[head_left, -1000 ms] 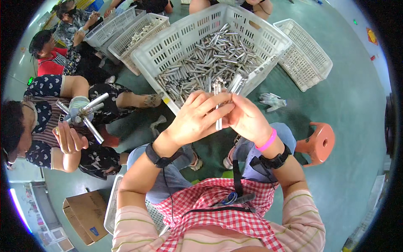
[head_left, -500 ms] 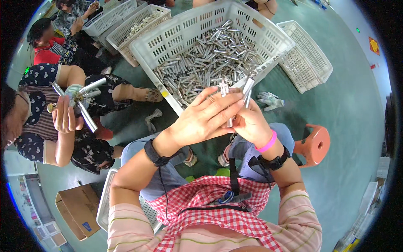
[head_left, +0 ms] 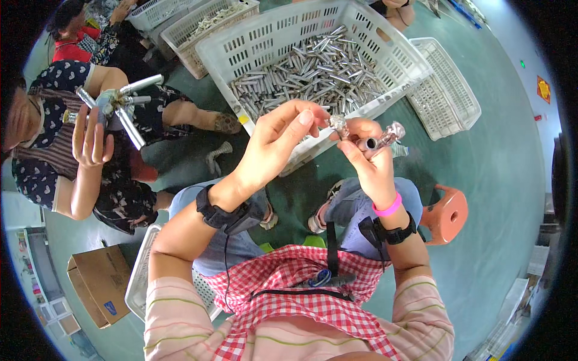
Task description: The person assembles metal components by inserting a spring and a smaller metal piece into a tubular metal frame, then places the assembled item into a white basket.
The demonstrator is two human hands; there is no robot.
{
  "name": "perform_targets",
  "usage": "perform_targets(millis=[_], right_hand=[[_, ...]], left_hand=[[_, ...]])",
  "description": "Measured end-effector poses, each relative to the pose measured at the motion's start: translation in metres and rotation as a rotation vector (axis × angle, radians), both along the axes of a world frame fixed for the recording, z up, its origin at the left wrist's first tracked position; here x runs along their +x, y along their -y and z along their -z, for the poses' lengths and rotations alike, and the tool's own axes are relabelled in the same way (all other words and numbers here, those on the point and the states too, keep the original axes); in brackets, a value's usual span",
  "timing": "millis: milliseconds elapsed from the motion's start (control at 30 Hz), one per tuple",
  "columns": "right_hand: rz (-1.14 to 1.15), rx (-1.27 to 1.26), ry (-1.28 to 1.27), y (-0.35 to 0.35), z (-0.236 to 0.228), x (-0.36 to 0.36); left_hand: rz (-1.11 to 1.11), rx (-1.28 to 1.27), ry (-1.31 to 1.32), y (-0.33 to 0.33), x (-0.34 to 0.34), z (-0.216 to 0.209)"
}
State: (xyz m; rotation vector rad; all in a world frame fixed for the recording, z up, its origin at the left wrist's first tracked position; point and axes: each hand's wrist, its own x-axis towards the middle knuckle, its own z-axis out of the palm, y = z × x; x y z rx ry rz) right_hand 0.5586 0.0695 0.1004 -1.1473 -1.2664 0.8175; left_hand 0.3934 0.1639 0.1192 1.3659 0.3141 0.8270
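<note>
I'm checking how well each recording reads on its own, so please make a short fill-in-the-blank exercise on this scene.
1. The right hand, wearing a bright ____ band at its wrist, holds shiny metal pieces.
2. The checked apron is white and ____.
3. The stool is coloured ____.
4. The cardboard box stands on the ____ side of the picture.

Missing words: pink; red; orange; left.

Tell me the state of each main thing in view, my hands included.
Right hand: closed on silver metal tubes.
Left hand: fingers bent, near one tube's end; contact unclear.
Large white perforated crate: upright, open-topped, part-filled with loose tubes.
Orange stool: upright, unoccupied.
Pink wristband: worn on right wrist.
Red-checked apron: worn.
</note>
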Motion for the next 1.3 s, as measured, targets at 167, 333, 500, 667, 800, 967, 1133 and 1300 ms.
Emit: perform_targets(millis=[167,333,500,667,800,967,1133,1300], right_hand=[[0.028,0.021,0.097,0.002,-0.004,-0.002],[0.09,0.168,0.273,0.0,0.002,0.001],[0.153,0.257,0.362,-0.004,0.002,0.003],[0.186,0.278,0.39,-0.003,0.002,0.002],[0.239,0.322,0.44,-0.003,0.002,0.003],[0.283,0.37,0.486,-0.004,0.003,0.006],[0.313,0.375,0.518,-0.004,-0.001,0.004],[0.321,0.421,0.606,-0.004,0.0,0.008]], left_hand=[[-0.013,-0.022,0.04,0.002,-0.002,0.0],[-0.089,0.338,0.012,-0.006,-0.003,0.007],[-0.129,0.461,-0.059,-0.003,-0.005,-0.003],[-0.109,0.646,-0.046,-0.007,-0.007,-0.003],[-0.088,0.64,-0.042,-0.004,-0.008,-0.006],[-0.085,0.727,-0.054,-0.007,-0.008,-0.004],[-0.055,0.779,-0.077,-0.005,-0.01,-0.002],[-0.122,0.415,-0.029,-0.002,-0.005,0.01]])
